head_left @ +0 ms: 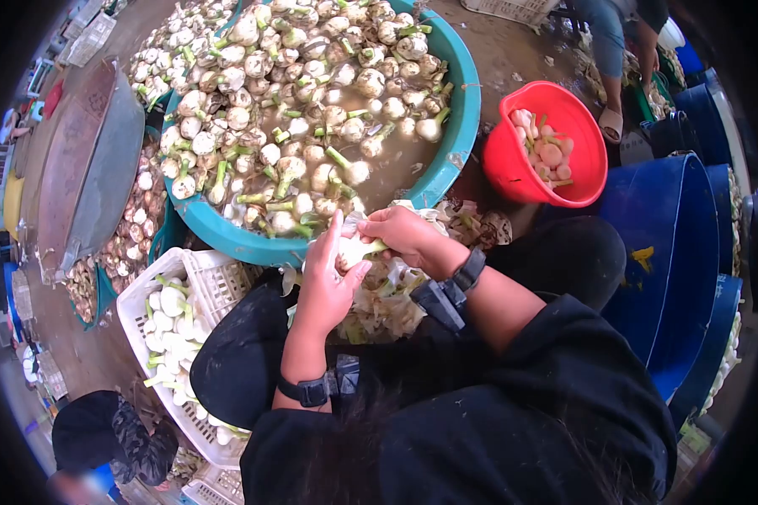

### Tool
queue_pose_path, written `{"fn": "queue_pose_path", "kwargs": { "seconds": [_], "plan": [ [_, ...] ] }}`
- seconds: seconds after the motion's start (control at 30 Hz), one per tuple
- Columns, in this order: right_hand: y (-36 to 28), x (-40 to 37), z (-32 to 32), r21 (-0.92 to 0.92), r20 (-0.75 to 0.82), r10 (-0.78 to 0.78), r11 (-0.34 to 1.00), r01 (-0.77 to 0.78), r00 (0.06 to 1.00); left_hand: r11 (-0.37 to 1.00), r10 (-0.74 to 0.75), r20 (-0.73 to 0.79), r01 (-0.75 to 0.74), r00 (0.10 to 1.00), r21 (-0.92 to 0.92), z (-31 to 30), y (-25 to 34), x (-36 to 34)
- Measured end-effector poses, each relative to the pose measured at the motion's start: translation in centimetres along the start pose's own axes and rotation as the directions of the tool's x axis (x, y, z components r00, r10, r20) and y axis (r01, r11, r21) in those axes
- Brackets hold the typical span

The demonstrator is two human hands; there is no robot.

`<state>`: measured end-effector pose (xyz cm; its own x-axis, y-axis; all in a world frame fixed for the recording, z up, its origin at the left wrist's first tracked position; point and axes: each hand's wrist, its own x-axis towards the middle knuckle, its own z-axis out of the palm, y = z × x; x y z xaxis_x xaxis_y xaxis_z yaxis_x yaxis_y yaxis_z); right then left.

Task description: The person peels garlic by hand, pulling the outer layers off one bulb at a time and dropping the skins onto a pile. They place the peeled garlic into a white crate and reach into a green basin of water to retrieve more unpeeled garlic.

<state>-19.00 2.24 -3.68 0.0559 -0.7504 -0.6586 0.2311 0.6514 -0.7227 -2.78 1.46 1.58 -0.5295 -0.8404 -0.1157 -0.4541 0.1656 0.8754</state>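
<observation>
Between my hands, over the near rim of the tub, is a garlic bulb [351, 252] with a short green stem pointing right. My left hand [327, 282] is closed around its left side, the thumb along the bulb. My right hand [406, 238] has its fingers closed at the upper and stem side, where loose pale skin shows. Just beyond, a large teal tub [466, 109] holds muddy water and many soil-stained garlic bulbs. Peeled garlic skins [383, 307] lie heaped below my hands, between my legs.
At my left stands a white plastic crate [219, 278] with cleaner, whiter bulbs. A red bucket [585, 139] holding peeled bulbs is right of the tub. Tall blue barrels [657, 252] line the right side. Other people sit at the upper right [606, 42] and lower left [93, 429].
</observation>
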Motion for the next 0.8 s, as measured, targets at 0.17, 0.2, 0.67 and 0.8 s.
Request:
{"fn": "queue_pose_path", "kwargs": {
  "seconds": [0.17, 0.2, 0.67, 0.8],
  "plan": [
    [-1.0, -2.9, 0.6, -0.549, 0.307, -0.749, 0.364, 0.752, 0.587, 0.825, -0.352, -0.030, 0.295, 0.936, -0.482, -0.6, -1.3, 1.1],
    [-1.9, -3.7, 0.8, -0.646, 0.378, -0.709, 0.259, 0.718, 0.595, 0.771, -0.444, 0.031, 0.400, 0.895, -0.495, -0.9, -1.9, 1.3],
    [-1.2, -3.5, 0.2, 0.341, 0.188, 0.045, 0.934, -0.108, 0.981, 0.919, 0.340, 0.028, -0.339, 0.940, 0.203, -0.8, 0.2, 0.6],
    [-1.3, -4.8, 1.1, 0.023, 0.017, -0.327, 0.945, 0.327, 0.945, 0.930, 0.009, -0.299, -0.118, 0.954, -0.349, 1.5, -0.8, 0.4]
  ]
}}
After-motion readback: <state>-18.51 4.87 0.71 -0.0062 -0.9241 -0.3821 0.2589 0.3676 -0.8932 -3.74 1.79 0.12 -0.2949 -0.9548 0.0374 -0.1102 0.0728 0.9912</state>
